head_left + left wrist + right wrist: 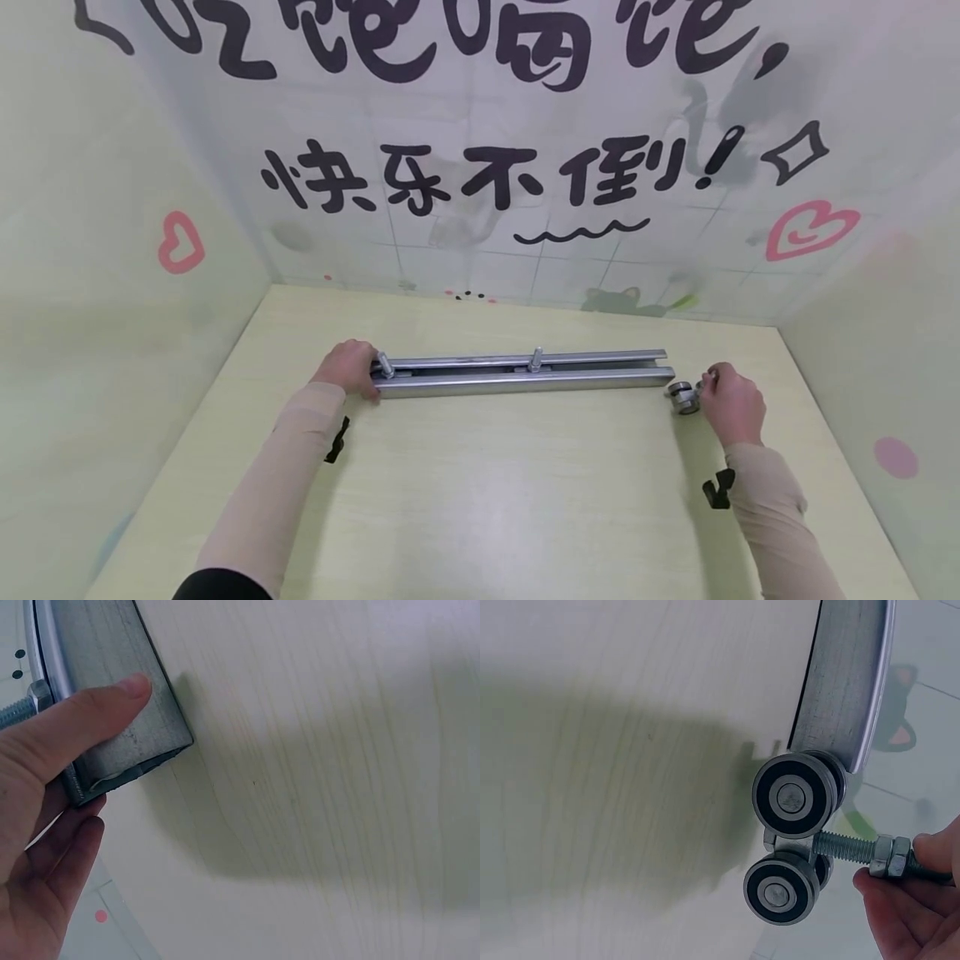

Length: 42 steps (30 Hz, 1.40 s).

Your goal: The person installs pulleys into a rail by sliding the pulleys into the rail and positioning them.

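A long metal channel rail [525,383] lies across the table, its slot facing up. My left hand [348,367] grips its left end; in the left wrist view the thumb [112,709] presses the flat side of the rail [135,645]. Two threaded bolts stand up from the slot, a left bolt [385,364] by that hand and a middle bolt [536,360]. At the right end, my right hand [733,406] pinches the bolt [844,846] of a wheeled roller trolley [791,796]. Its upper wheels overlap the rail's end in the right wrist view; whether they touch is unclear.
The pale wood-grain table [480,492] runs up to a printed back wall [465,250]. Side walls stand at left [90,350] and right [885,358]. Black straps hang at both wrists.
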{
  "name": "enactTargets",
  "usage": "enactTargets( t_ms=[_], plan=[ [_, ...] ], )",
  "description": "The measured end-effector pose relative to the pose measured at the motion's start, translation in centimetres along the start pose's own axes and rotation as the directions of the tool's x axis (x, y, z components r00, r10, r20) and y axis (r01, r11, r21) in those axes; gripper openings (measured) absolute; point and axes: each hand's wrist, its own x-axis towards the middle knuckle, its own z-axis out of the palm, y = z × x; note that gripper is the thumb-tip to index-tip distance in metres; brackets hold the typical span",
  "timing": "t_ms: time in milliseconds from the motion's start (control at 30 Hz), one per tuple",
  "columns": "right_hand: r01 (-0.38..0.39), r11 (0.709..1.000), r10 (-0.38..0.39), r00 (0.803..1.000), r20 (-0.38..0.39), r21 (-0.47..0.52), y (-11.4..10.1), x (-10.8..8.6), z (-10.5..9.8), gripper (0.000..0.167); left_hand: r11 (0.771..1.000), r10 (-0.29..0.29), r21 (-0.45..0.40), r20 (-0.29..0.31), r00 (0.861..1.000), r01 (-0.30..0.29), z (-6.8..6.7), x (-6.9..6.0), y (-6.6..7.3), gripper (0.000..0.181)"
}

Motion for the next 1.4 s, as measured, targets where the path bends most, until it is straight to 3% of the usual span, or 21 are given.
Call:
enactTargets(
  t_ms=[533,1400],
  plan=[
    [0.021,0.999,-0.021,1.000,-0.009,-0.026,0.4,1.7,0.2,0.018,1.000,-0.011,0.003,0.007,1.000,0.011,0.0,-0.1,0.1,0.044],
    [-0.026,0.999,0.029,0.997,0.070,-0.042,0.1,4.9,0.7,0.021,1.000,-0.005,0.012,0.003,1.000,0.005,0.0,0.0,0.2,0.043]
  ],
)
